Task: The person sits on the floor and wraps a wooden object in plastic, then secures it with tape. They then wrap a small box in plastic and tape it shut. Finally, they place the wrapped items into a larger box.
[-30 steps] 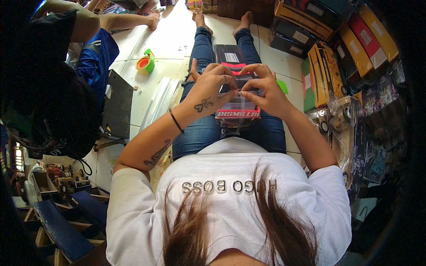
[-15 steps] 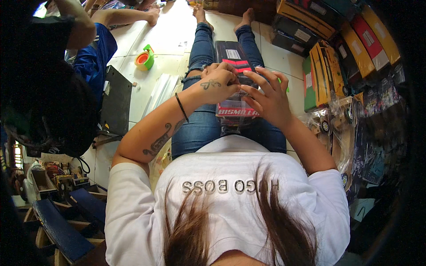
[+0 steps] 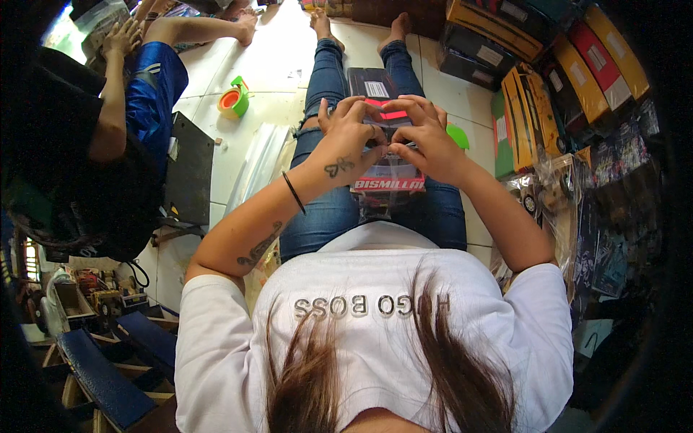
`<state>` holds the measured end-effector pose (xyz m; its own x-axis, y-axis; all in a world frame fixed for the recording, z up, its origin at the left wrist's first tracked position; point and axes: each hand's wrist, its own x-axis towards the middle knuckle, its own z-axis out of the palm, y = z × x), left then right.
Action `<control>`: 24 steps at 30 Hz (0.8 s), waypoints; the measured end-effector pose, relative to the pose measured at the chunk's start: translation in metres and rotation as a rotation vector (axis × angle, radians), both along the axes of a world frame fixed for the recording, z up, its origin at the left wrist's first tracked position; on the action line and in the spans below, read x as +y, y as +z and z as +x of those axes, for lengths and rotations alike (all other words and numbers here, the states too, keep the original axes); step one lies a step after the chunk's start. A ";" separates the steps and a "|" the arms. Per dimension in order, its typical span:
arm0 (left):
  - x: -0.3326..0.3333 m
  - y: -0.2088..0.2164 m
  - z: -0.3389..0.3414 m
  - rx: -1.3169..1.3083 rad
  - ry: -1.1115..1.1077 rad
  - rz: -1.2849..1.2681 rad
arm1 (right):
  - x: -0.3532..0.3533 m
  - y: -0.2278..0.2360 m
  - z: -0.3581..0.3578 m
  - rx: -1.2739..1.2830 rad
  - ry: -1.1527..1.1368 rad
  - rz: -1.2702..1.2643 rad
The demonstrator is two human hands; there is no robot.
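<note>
With elbows bent outward, the left hand (image 3: 355, 137) and right hand (image 3: 424, 143) arch toward each other, fingers curled and thumb tips near the forefingers; what they pinch, if anything, I cannot tell. Directly beneath them, an oblong dark box (image 3: 374, 79) with red bands and glossy clear film lies along denim-covered legs (image 3: 317, 209). Left of the hands, smooth clear plastic (image 3: 254, 169) lies on pale tiles (image 3: 209, 148).
</note>
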<state>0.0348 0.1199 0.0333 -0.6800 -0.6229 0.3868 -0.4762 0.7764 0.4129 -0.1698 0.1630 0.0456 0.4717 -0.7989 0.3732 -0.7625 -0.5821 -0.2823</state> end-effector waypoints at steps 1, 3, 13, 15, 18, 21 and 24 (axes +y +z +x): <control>-0.002 -0.001 0.000 -0.022 0.004 0.059 | -0.001 0.001 -0.004 0.006 -0.018 0.053; -0.004 -0.003 -0.001 -0.060 0.019 0.101 | 0.000 0.007 -0.015 0.012 -0.037 0.147; -0.008 -0.010 -0.002 -0.023 -0.003 0.082 | 0.018 0.005 -0.007 -0.086 -0.158 -0.065; -0.010 -0.009 0.004 0.009 -0.019 0.018 | 0.017 -0.007 0.000 -0.170 -0.150 0.027; -0.015 -0.004 0.026 -0.006 -0.005 -0.083 | 0.015 -0.017 0.001 -0.360 -0.242 0.153; -0.018 0.001 0.045 -0.049 0.105 -0.172 | 0.014 -0.018 -0.002 -0.383 -0.274 0.179; -0.014 -0.004 0.045 -0.019 0.050 -0.378 | 0.016 -0.016 0.001 -0.343 -0.288 0.127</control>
<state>0.0798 0.1063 0.0296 -0.6614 -0.4710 0.5838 -0.5222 0.8478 0.0924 -0.1687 0.1794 0.0295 0.0909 -0.9287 0.3596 -0.7381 -0.3052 -0.6017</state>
